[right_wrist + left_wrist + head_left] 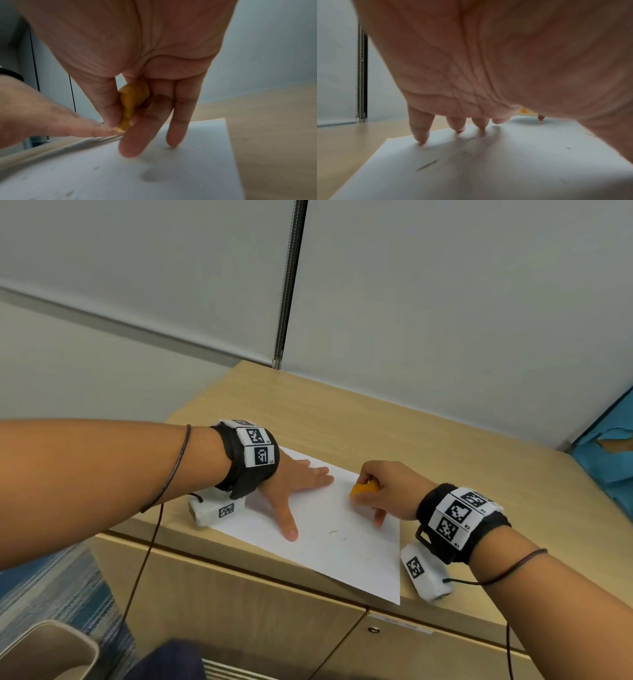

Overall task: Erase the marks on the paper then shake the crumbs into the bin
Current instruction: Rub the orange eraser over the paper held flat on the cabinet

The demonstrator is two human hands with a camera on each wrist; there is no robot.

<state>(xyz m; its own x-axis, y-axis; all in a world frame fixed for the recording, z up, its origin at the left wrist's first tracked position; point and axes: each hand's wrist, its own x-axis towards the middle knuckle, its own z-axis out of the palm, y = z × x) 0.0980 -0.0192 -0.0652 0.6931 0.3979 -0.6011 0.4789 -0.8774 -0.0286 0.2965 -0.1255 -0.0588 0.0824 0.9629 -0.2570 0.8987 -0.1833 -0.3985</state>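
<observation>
A white sheet of paper (pixel 335 542) lies on the wooden cabinet top (pixel 394 433), with small dark crumbs (pixel 333 531) scattered on it. My left hand (pixel 294 484) lies flat with spread fingers, pressing the sheet's left part. My right hand (pixel 380 491) pinches a yellow-orange eraser (pixel 363 490) between thumb and fingers at the sheet's far right area. In the right wrist view the eraser (pixel 132 102) points down just above the paper (pixel 171 175). The left wrist view shows fingertips (pixel 421 138) touching the paper (pixel 488 169), which carries thin dark streaks.
A beige bin (pixel 44 648) stands on the floor at the lower left, below the cabinet. Cabinet doors (pixel 239 611) face me. Grey partition walls (pixel 445 302) rise behind the top. A blue object (pixel 609 460) sits at the far right edge.
</observation>
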